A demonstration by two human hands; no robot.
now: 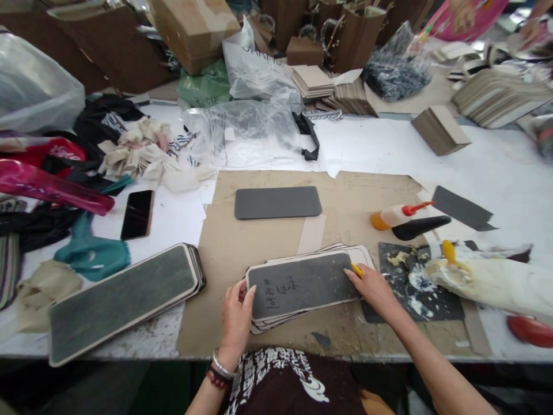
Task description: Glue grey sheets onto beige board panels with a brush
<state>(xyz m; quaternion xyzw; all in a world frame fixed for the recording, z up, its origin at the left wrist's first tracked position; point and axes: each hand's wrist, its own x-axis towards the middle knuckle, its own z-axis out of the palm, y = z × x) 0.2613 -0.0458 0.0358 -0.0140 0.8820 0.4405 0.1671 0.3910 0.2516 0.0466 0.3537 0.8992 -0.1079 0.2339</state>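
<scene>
My left hand [237, 314] grips the left end of a dark grey, round-cornered panel [302, 285] with a pale border and handwriting on it. Its thumb lies on top and the fingers are at the edge. This panel is uppermost on a slightly fanned stack in front of me. My right hand [371, 288] is closed around a small yellow tool [356, 270], mostly hidden by the fingers, and touches the panel's right end. A plain grey panel [279, 202] lies flat on the cardboard [220, 248] beyond the stack.
Another stack of bordered panels [125, 300] lies at left, near a phone [137, 214] and cloth scraps. At right are a red-tipped glue bottle [391, 216], a black tapered object [421, 227], a white-smeared dark board [415, 288] and a whitish bag [496, 279]. Someone's hand [463, 16] shows at top right.
</scene>
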